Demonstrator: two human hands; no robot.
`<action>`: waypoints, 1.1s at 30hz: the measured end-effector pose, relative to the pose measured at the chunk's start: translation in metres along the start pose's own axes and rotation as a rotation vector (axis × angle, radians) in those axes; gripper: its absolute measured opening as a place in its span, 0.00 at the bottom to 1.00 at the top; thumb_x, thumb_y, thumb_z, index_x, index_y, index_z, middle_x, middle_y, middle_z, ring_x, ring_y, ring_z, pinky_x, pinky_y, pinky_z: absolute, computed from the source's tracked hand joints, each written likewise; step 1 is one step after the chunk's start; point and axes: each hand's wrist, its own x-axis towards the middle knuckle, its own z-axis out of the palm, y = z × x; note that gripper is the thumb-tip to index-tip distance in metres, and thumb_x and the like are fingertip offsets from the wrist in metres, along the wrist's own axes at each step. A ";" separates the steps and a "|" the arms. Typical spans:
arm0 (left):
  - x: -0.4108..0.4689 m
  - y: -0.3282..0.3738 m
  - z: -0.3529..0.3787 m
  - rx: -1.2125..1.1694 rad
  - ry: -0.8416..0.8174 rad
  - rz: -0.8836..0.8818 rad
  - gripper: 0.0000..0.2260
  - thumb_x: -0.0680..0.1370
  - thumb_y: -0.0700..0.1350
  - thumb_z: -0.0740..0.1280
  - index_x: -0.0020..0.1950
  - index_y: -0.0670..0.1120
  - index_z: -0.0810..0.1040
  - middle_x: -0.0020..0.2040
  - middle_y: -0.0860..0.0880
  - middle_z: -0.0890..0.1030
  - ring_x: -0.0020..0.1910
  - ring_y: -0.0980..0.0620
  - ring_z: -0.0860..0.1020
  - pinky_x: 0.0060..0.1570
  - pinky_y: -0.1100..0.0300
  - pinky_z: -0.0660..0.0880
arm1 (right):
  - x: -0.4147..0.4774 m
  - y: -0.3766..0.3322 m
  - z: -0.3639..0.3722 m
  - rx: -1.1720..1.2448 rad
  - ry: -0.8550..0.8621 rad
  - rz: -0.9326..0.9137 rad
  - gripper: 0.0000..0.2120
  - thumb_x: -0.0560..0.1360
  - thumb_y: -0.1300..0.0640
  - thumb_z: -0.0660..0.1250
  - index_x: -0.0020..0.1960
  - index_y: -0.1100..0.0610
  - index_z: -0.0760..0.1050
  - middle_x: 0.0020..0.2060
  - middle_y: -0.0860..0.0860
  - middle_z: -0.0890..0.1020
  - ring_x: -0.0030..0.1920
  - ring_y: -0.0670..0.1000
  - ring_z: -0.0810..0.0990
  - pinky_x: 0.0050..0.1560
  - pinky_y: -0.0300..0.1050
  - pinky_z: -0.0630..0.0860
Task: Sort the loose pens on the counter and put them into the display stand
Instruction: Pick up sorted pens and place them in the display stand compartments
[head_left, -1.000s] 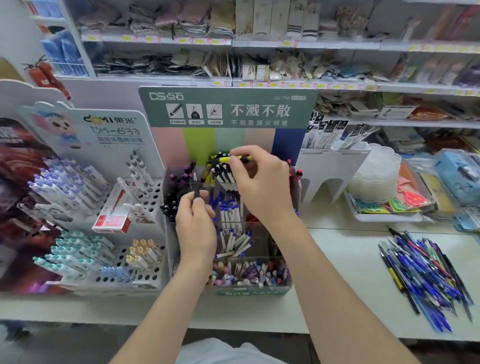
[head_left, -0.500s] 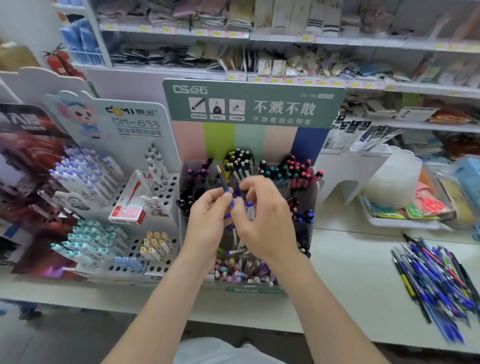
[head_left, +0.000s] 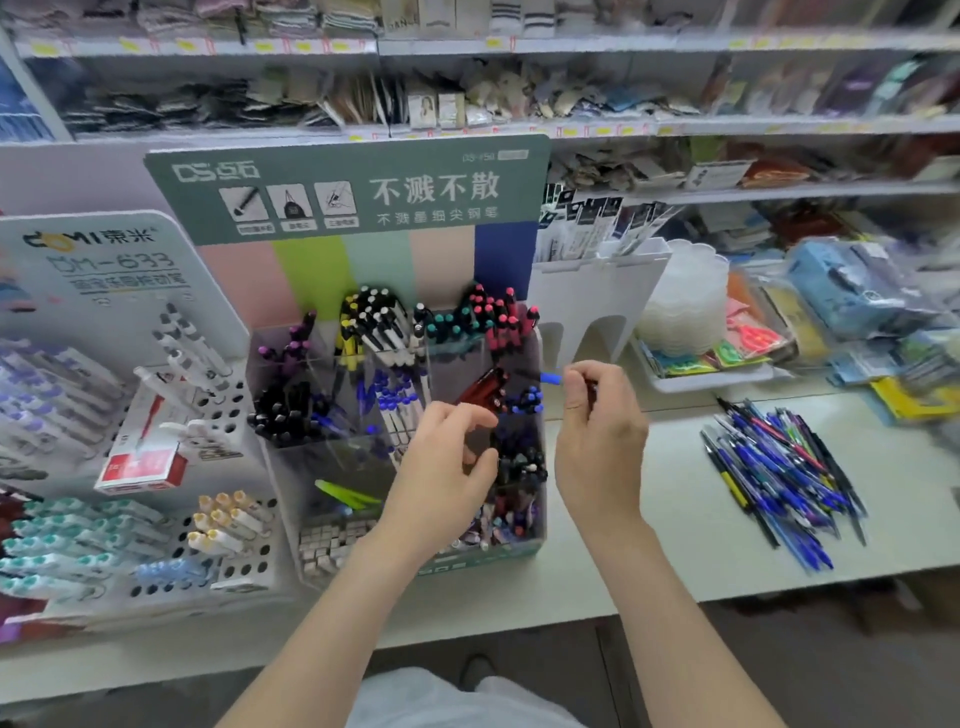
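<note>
Counter (head_left: 691, 519), blue pen (head_left: 550, 378) (seemingly) between right fingers (head_left: 577, 385)

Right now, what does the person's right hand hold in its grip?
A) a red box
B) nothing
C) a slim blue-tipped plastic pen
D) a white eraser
C: the right hand pinches a slim blue-tipped plastic pen, blue end poking out of the pinch.

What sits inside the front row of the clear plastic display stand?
At front left, small whitish blocks; at front right, mixed coloured pens. The left hand covers the middle.
</note>
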 end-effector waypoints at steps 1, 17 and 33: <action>0.000 -0.001 0.002 0.056 -0.025 0.017 0.12 0.83 0.46 0.69 0.66 0.56 0.77 0.59 0.59 0.71 0.48 0.60 0.79 0.53 0.58 0.79 | 0.004 0.006 0.006 -0.050 -0.052 -0.039 0.10 0.88 0.55 0.60 0.54 0.60 0.76 0.47 0.52 0.78 0.46 0.53 0.75 0.48 0.45 0.72; 0.015 0.001 0.015 -0.030 -0.434 0.124 0.07 0.84 0.47 0.65 0.57 0.53 0.83 0.46 0.58 0.85 0.43 0.62 0.82 0.46 0.60 0.78 | -0.046 0.012 -0.010 -0.056 -0.126 0.357 0.12 0.84 0.61 0.60 0.57 0.53 0.81 0.52 0.46 0.81 0.52 0.46 0.80 0.53 0.41 0.74; 0.026 0.086 0.196 0.279 -0.758 0.292 0.13 0.84 0.48 0.61 0.63 0.53 0.82 0.58 0.51 0.79 0.53 0.48 0.79 0.57 0.50 0.78 | -0.105 0.164 -0.180 -0.327 -0.245 1.006 0.13 0.84 0.56 0.58 0.60 0.52 0.82 0.48 0.48 0.83 0.51 0.45 0.73 0.50 0.45 0.71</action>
